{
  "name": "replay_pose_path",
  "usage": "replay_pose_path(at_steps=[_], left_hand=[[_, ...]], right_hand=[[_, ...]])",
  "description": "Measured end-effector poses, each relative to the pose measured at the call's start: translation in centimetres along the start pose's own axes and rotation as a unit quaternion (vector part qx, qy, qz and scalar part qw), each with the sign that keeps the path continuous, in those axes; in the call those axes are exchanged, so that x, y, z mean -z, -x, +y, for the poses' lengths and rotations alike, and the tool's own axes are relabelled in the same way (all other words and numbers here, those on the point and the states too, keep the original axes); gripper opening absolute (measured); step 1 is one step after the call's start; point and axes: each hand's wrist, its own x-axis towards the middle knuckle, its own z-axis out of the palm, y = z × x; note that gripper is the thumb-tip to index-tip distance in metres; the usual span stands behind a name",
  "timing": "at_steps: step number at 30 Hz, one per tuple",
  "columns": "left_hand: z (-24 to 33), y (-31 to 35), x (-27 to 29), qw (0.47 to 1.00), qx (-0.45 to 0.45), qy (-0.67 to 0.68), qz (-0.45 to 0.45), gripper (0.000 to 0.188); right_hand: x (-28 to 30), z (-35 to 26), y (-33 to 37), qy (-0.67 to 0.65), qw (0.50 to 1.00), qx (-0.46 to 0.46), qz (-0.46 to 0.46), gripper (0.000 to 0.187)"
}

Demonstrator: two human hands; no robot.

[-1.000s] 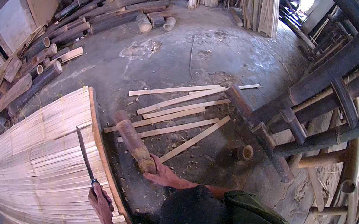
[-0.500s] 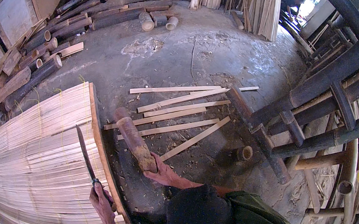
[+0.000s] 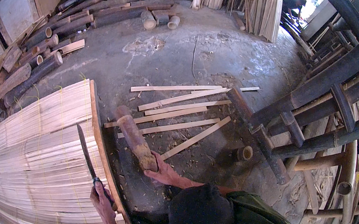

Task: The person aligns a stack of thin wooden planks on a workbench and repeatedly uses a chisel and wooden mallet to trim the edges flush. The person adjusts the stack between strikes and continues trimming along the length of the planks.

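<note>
My left hand (image 3: 103, 201) is closed around the dark handle of a long knife (image 3: 86, 155). Its blade slants up and left above the near edge of a mat of pale slats (image 3: 33, 145) tied with yellow cord. My right hand (image 3: 163, 171) grips the near end of a reddish-brown length of bamboo (image 3: 131, 131), which tilts away to the upper left. The bamboo's near end, by my fingers, is rough and tan. Just beyond it, several pale split strips (image 3: 179, 110) are spread over the floor. Knife and bamboo are apart.
Dark bamboo poles (image 3: 126, 0) are piled at the far left. A large dark bamboo frame (image 3: 327, 98) stands close on the right, with a short bamboo piece (image 3: 244, 153) beside it. Bundled slats (image 3: 265, 13) lean at the back. Another person (image 3: 294, 6) sits far right.
</note>
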Motion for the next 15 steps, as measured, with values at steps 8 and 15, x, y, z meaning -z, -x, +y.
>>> replay_pose_path(at_steps=[8,15], left_hand=[[3.4,-1.1,1.3,0.998,0.042,-0.046,-0.011,0.035],[4.6,-3.5,2.1,0.991,-0.009,-0.132,-0.015,0.052]], right_hand=[[-2.0,1.9,-1.2,-0.066,0.997,0.040,-0.015,0.081],[-1.8,1.6,-1.6,0.024,0.993,0.110,0.022,0.088]])
